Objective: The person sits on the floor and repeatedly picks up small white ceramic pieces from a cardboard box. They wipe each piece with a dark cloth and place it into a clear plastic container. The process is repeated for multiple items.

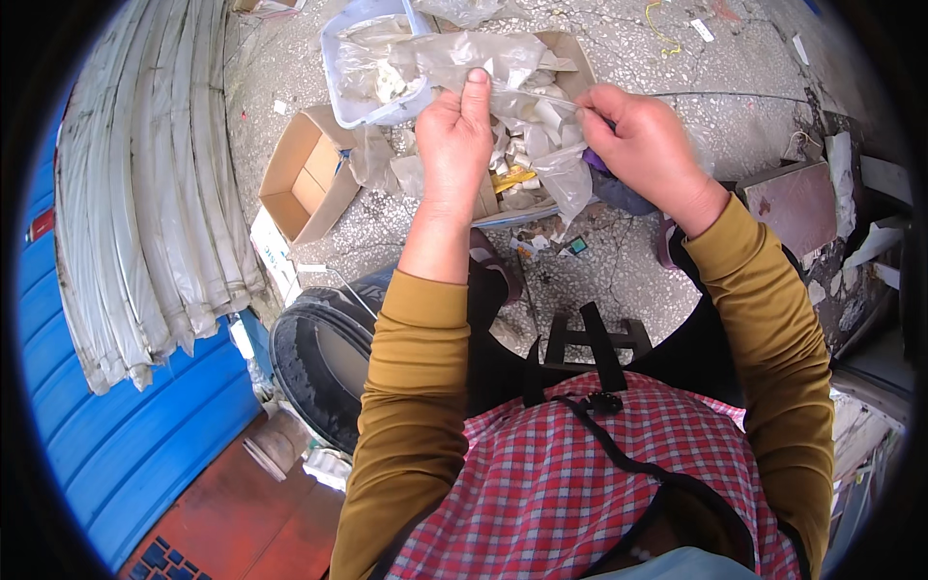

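Observation:
A clear plastic bag (482, 54) is stretched between my hands. My left hand (458, 138) pinches it with the thumb on top. My right hand (638, 141) grips its other end between thumb and fingers. Beneath them lies a cardboard box (569, 58) holding more crumpled plastic bags, white cylindrical pieces (513, 156) and a yellow wrapper (513, 178). Behind my left hand stands a light-blue plastic basin (362, 116) with clear bags and whitish scraps inside. Something purple (596, 161) shows just under my right hand.
An open cardboard box (308, 181) stands on the speckled floor at left, with a black bucket (290, 341) of cloudy liquid nearer me. Plastic-wrapped long pieces (156, 181) lie at far left. A small dark stool (594, 337) is between my legs. A brownish block (790, 206) sits at right.

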Demonstrator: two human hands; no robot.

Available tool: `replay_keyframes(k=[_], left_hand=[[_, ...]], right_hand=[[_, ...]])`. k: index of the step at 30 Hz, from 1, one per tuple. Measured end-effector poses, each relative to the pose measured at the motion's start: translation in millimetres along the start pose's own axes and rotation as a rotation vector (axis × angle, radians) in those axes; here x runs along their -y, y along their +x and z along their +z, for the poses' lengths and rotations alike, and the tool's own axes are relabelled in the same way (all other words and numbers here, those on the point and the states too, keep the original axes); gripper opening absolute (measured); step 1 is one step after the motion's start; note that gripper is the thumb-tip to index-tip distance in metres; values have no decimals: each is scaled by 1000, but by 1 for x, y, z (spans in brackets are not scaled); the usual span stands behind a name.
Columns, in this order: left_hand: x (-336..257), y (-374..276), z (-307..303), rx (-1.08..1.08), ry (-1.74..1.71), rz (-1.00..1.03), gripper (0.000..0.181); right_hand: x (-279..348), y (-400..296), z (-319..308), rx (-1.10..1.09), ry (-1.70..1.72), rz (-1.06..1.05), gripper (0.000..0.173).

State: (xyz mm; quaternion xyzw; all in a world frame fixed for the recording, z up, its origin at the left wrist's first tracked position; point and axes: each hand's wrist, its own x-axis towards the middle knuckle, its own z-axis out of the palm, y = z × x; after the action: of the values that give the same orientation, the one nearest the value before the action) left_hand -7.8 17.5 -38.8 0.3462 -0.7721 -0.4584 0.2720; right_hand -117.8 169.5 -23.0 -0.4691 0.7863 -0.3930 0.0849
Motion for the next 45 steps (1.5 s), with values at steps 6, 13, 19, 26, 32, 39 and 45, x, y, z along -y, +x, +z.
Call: replay_keyframes(k=[6, 13, 19, 26, 32, 39, 45], left_hand=[[-21, -4, -1, 105, -153, -207, 43], [-20, -7, 0, 148, -192, -128, 42], [-20, 3, -14, 113, -571, -192, 45], [-27, 10, -29, 210, -1410, -411, 59], [-26, 6, -35, 235, -1481, -461, 62], [-34, 1, -42, 311, -1522, -497, 62], [-35, 3, -39, 279, -1441, -505, 59]], right_hand=[[0, -1, -3, -24, -44, -23, 11], [2, -8, -3, 10, 1, -90, 15], [-28, -5, 6, 141, 336, 241, 35], [-25, -12, 20, 623, 961, 477, 73], [3, -1, 27, 486, 1275, 508, 53], [-3, 5, 33, 295, 1379, 538, 34], [-9, 4, 29, 328, 1139, 488, 28]])
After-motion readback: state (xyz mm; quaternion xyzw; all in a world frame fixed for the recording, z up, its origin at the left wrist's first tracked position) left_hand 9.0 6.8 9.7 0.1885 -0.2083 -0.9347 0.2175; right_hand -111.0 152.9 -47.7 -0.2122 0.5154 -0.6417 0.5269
